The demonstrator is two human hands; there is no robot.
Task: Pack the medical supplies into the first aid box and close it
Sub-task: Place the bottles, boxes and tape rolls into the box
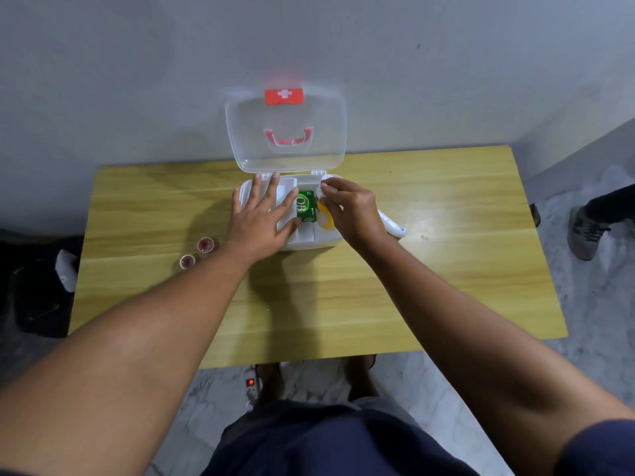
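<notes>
Here's the first aid box point(309, 242) sitting open at the far middle of the worktop point(309, 304), its clear lid point(285, 132) tipped up and back against the wall, so the whole tray is free to load from above. The left hand point(263, 214) lies flat across the left part of the tray, fingers point(273, 187) spread wide and gripping nothing; that looks like a bracing hand, pinning the light plastic box so it won't skid while the other side gets filled. The right hand point(350, 209) is over the right-hand compartment, its fingertips drawn together in a pinch on something small and white at the back corner. What that is, I can't make out.

Already inside: a green packet point(305, 206) standing in the middle compartment, and a yellow item point(324, 219) tucked just beside it under the right hand.

Still outside: two small red-capped cups point(196, 252) on the worktop to the left of the box, and a white tube-like item point(393, 228) lying close against the box's right side, partly hidden by the wrist. So by my reckoning the packing is partway, with the lid not yet down.
</notes>
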